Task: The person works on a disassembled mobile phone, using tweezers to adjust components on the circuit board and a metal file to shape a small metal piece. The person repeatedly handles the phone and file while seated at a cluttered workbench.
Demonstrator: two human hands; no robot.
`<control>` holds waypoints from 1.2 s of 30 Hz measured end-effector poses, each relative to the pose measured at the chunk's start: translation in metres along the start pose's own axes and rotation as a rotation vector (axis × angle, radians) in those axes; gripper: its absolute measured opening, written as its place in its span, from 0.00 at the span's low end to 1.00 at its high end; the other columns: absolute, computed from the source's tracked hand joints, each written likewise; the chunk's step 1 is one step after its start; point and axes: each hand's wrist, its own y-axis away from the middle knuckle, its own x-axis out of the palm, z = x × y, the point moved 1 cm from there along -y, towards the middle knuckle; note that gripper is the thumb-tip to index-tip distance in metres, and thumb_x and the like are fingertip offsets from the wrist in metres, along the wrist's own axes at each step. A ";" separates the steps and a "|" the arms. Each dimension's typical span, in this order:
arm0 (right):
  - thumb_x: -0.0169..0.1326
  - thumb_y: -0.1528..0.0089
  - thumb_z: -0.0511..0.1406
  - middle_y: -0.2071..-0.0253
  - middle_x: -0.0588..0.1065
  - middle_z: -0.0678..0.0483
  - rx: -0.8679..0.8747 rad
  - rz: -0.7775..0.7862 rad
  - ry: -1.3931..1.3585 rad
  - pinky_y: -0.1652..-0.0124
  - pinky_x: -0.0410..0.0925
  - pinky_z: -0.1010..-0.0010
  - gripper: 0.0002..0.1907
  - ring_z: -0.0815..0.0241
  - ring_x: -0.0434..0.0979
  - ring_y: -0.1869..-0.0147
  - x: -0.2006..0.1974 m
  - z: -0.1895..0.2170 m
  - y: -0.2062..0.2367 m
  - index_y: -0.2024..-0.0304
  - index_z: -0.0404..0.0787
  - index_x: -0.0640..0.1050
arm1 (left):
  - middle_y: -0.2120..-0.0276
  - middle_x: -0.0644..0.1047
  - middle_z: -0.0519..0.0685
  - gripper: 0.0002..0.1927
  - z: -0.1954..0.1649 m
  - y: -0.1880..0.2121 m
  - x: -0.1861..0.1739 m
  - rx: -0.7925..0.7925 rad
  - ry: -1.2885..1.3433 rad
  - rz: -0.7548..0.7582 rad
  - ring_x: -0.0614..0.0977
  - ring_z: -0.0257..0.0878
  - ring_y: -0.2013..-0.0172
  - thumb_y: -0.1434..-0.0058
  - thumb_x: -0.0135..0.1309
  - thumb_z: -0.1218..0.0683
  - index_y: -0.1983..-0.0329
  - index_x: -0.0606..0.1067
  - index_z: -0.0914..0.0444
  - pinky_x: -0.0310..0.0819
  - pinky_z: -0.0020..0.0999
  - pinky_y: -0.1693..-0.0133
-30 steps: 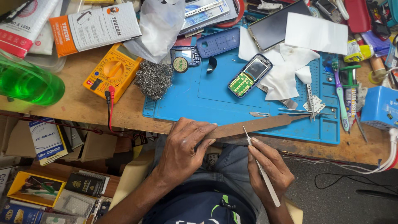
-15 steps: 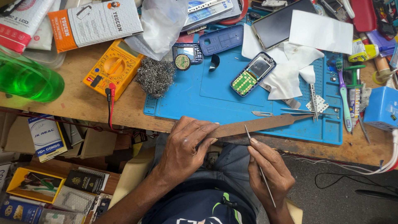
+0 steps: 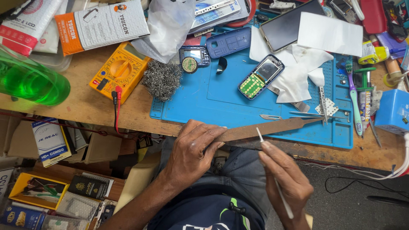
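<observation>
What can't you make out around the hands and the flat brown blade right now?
- Head view: left hand covers the near end of the flat brown blade, so its grip is hidden.
- Thin white stick in the right hand: tip too small to tell whether it touches the blade.
- Green bottle: cut off by the left edge.

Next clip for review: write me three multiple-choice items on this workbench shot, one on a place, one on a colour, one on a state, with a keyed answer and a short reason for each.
1. Where does the steel wool lie?
A. beside the yellow multimeter
B. on the floor
C. on the keypad phone

2. What colour is the work mat?
A. red
B. blue
C. black

3. What is the left hand doing?
A. hanging free
B. gripping the long flat metal file
C. holding the toothbrush

Answers: 1 A, the wool sits between meter and mat. 2 B, the mat is plainly blue. 3 B, its fingers wrap the file's end, while the right hand holds a thin white stick.
</observation>
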 end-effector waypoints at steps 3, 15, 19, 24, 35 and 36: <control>0.60 0.38 0.27 0.48 0.81 0.45 -0.019 0.009 0.071 0.46 0.79 0.68 0.10 0.51 0.83 0.42 -0.005 0.006 -0.009 0.54 0.39 0.82 | 0.55 0.82 0.49 0.19 0.000 0.001 0.001 0.004 0.012 -0.004 0.80 0.44 0.55 0.43 0.64 0.62 0.47 0.79 0.62 0.76 0.40 0.51; 0.59 0.43 0.24 0.52 0.81 0.41 -0.081 0.170 0.116 0.51 0.76 0.61 0.14 0.46 0.83 0.47 -0.020 0.062 -0.056 0.54 0.33 0.81 | 0.55 0.82 0.50 0.19 0.001 -0.001 0.000 0.021 0.020 0.001 0.80 0.46 0.55 0.43 0.64 0.62 0.48 0.79 0.63 0.76 0.41 0.52; 0.58 0.39 0.23 0.51 0.80 0.43 -0.060 0.101 0.076 0.48 0.78 0.63 0.13 0.49 0.84 0.45 -0.022 0.073 -0.058 0.51 0.36 0.80 | 0.55 0.82 0.50 0.19 0.001 -0.001 0.001 0.007 0.024 0.006 0.80 0.46 0.54 0.43 0.65 0.61 0.48 0.79 0.63 0.76 0.41 0.51; 0.58 0.49 0.23 0.52 0.81 0.41 -0.182 0.201 0.175 0.50 0.76 0.60 0.20 0.44 0.83 0.47 -0.016 0.067 -0.057 0.53 0.36 0.82 | 0.56 0.82 0.50 0.18 0.002 -0.002 0.001 0.024 0.014 0.002 0.80 0.46 0.54 0.43 0.64 0.62 0.48 0.79 0.63 0.76 0.42 0.50; 0.56 0.36 0.24 0.63 0.82 0.46 0.307 0.085 -0.197 0.64 0.74 0.68 0.11 0.57 0.80 0.66 -0.014 0.037 -0.041 0.52 0.33 0.82 | 0.56 0.82 0.50 0.19 0.001 -0.003 -0.002 0.023 0.009 0.008 0.79 0.48 0.55 0.44 0.65 0.61 0.48 0.79 0.64 0.74 0.43 0.51; 0.55 0.34 0.26 0.60 0.82 0.46 0.360 0.026 -0.320 0.60 0.76 0.69 0.09 0.58 0.82 0.60 -0.014 0.029 -0.043 0.51 0.33 0.79 | 0.56 0.82 0.50 0.19 0.002 -0.003 -0.002 0.025 0.002 0.010 0.79 0.48 0.55 0.44 0.65 0.61 0.48 0.79 0.64 0.74 0.43 0.50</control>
